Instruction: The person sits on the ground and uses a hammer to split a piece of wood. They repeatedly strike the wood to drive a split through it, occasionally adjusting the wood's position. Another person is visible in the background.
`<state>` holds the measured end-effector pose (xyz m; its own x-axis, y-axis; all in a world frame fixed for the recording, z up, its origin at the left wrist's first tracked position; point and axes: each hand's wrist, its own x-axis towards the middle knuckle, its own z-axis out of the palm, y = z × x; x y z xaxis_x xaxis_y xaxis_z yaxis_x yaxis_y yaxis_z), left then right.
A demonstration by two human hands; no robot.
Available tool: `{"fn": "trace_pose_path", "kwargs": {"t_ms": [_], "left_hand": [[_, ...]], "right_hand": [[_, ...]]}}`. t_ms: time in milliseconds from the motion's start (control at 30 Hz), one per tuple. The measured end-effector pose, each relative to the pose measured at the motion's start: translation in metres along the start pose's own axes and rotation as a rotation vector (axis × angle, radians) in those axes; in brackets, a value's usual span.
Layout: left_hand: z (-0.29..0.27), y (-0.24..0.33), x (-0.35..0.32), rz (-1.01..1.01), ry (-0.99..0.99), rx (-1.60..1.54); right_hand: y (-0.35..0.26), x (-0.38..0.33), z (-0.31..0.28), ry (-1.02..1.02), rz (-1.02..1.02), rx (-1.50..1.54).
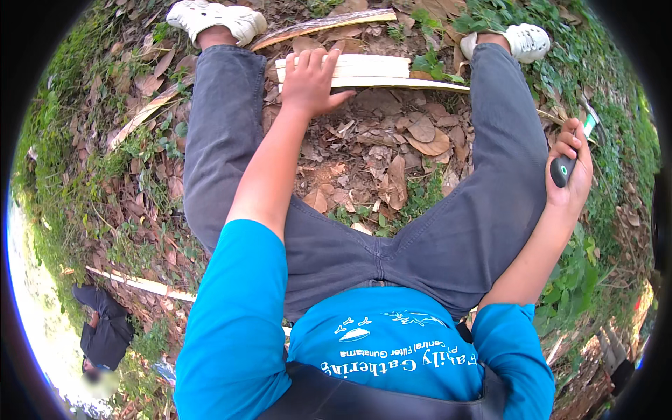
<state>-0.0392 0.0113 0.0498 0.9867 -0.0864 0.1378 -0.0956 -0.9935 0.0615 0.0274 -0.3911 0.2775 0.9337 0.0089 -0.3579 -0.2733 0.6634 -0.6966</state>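
Pale, split wooden strips (pixel 374 68) lie side by side on the leaf litter between my feet. My left hand (pixel 308 82) spans their left end, with its fingers over the far edge and its thumb along the near side. A longer thin strip (pixel 427 84) runs along their near side toward my right shin. Out beyond my right knee, my right hand (pixel 572 171) is closed round the black handle of a knife-like tool (pixel 562 170). Past the fist show a green-and-white section and a dark metal end, whose full shape I cannot make out.
A bark-edged wood piece (pixel 325 28) lies beyond the strips, and another split length (pixel 150 115) rests left of my left leg. A further strip (pixel 140 281) lies at lower left. A person in dark clothes (pixel 105 329) is farther left. Dry leaves and green plants cover the ground.
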Motion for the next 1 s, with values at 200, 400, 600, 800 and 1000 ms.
{"fn": "trace_pose_path", "kwargs": {"t_ms": [200,400,600,800,1000], "left_hand": [[0.007,-0.004,0.002,-0.002,0.014,0.007],[0.018,-0.009,0.007,0.040,0.064,-0.043],[0.008,0.001,0.019,-0.014,0.012,-0.090],[0.000,0.008,0.020,-0.044,-0.011,0.000],[0.006,0.002,0.030,0.035,-0.075,-0.056]], "right_hand": [[0.000,0.003,-0.004,-0.011,-0.007,-0.042],[0.001,0.001,0.003,-0.021,-0.015,-0.081],[0.005,-0.003,0.012,0.014,-0.036,-0.121],[0.008,0.000,0.010,0.013,-0.022,-0.106],[0.007,-0.004,0.015,-0.008,-0.019,-0.096]]}}
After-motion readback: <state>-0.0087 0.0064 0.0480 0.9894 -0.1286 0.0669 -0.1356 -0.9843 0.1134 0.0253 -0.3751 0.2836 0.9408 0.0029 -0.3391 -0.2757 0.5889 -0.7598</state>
